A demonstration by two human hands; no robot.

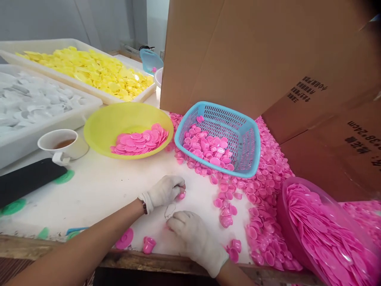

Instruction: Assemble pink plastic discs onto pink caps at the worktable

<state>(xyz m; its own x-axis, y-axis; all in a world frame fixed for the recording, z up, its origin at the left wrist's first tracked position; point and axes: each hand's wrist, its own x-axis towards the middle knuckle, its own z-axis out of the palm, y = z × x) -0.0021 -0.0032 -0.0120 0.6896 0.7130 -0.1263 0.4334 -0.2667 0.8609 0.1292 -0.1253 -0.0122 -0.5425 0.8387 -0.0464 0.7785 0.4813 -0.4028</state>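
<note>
Both hands wear white cotton gloves and rest on the white table (98, 190). My left hand (165, 190) is curled shut around a small pink plastic cap (181, 194) that peeks out by the fingertips. My right hand (193, 234) lies just below it, fingers bent down onto the table; what is under them is hidden. A loose pink cup-shaped piece (148, 244) and a flat pink disc (125, 238) lie near the front edge. A heap of pink caps (268, 186) spreads to the right.
A blue mesh basket (251, 147) holds pink caps. A yellow bowl (104, 127) holds pink discs. A pink basin (282, 210) of discs sits at right, cardboard boxes (253, 51) behind. White trays hold yellow (89, 69) and clear parts. A cup (61, 145) and a black phone (26, 178) lie left.
</note>
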